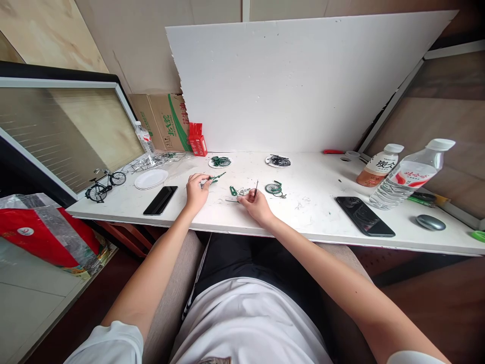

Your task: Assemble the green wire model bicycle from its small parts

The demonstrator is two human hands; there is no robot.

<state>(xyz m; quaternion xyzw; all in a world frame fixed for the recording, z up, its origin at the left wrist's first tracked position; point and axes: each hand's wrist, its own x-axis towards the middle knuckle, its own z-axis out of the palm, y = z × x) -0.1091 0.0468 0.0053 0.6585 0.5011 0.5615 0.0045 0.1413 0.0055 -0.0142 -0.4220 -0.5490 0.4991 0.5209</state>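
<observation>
My left hand (197, 193) is closed, pinching a slender green model bicycle part (217, 178) that points up and to the right. In my right hand (258, 206) a thin dark stick-like tool (256, 186) stands nearly upright between the fingers; its exact kind is too small to tell. A small green piece (233, 190) lies on the white table (295, 217) between the hands. Small pale parts lie just beyond the right fingertips, partly hidden. To the right of that hand is a little wheel (272, 188) with curved green pieces around it.
White dishes hold green parts (221, 161) and black parts (279, 161). At left stand an assembled black model bicycle (104, 186), a white plate (150, 179) and a phone (160, 200). Another phone (364, 216), two bottles (411, 174) and a mouse (430, 222) are at right.
</observation>
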